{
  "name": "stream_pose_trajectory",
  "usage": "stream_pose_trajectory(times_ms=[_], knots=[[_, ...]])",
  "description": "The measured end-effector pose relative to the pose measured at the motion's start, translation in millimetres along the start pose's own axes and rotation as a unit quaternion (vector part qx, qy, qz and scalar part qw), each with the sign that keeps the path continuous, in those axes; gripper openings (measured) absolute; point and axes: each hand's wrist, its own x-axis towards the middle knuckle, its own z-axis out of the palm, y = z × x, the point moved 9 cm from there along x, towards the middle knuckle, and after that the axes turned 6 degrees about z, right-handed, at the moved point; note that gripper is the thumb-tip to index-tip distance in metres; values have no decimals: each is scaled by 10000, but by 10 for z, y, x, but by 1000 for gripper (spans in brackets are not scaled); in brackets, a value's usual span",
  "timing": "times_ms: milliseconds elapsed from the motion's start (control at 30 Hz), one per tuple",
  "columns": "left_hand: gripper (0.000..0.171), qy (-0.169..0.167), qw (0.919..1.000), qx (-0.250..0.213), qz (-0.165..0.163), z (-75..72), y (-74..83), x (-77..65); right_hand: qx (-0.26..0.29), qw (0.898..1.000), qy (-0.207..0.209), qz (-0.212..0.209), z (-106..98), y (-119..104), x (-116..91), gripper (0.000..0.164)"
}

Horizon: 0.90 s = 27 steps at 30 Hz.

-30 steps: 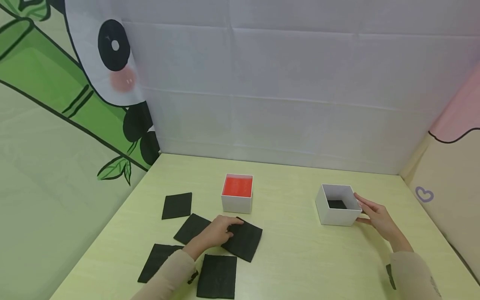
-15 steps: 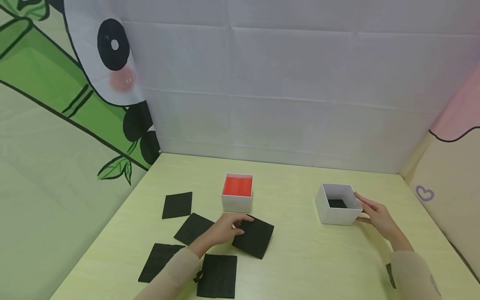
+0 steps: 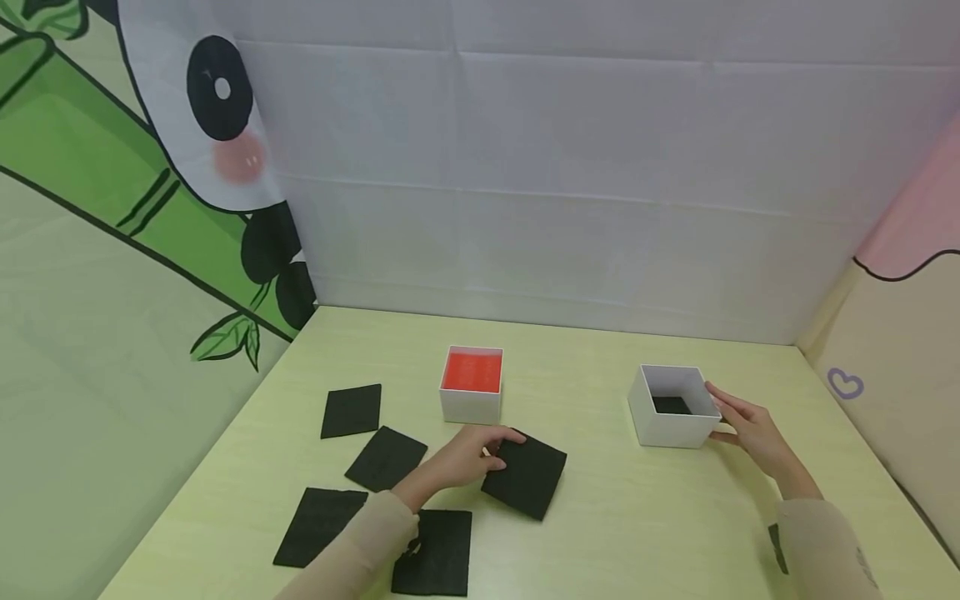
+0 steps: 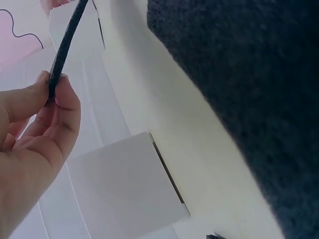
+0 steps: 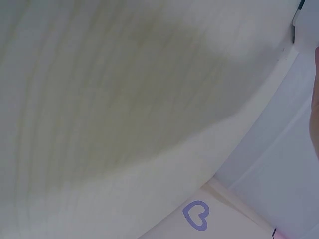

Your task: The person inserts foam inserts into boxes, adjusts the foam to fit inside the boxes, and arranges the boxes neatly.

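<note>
In the head view, my left hand point(image 3: 468, 456) pinches a black fabric square point(image 3: 527, 475) near its upper left corner, between thumb and fingers. The left wrist view shows this sheet almost edge-on, rising from the fingertips point(image 4: 64, 92). On the right, my right hand point(image 3: 759, 437) rests its outstretched fingers and thumb against the right side of an open white box point(image 3: 677, 432). A black piece point(image 3: 670, 405) lies inside that box. In the right wrist view only a sliver of the right hand point(image 5: 315, 109) shows at the edge.
A second white box point(image 3: 471, 407) with a red piece point(image 3: 472, 372) inside stands behind my left hand. Several more black squares lie on the left, one point(image 3: 351, 411) farthest back and one point(image 3: 437, 557) partly under my sleeve. A fabric backdrop point(image 3: 562, 183) closes off the table's rear.
My left hand has moved to the right, carrying the black fabric square away from the other squares. The right hand and both boxes have stayed in place.
</note>
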Motion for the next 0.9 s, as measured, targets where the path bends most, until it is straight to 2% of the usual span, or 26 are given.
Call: stream_pose_trajectory(times_ms=[200, 333, 600, 900], knots=[[39, -39, 9998, -185, 72, 57, 32, 59, 52, 10000, -3, -28, 10, -4, 1, 41], [38, -30, 9997, -228, 68, 93, 65, 132, -41, 9999, 64, 97, -6, 17, 0, 43], [38, 44, 9993, -333, 181, 162, 178, 317, -155, 9996, 108, 231, -39, 57, -2, 45], [38, 185, 9981, -541, 212, 237, 354, 569, -58, 9998, 117, 171, -33, 46, 0, 44]])
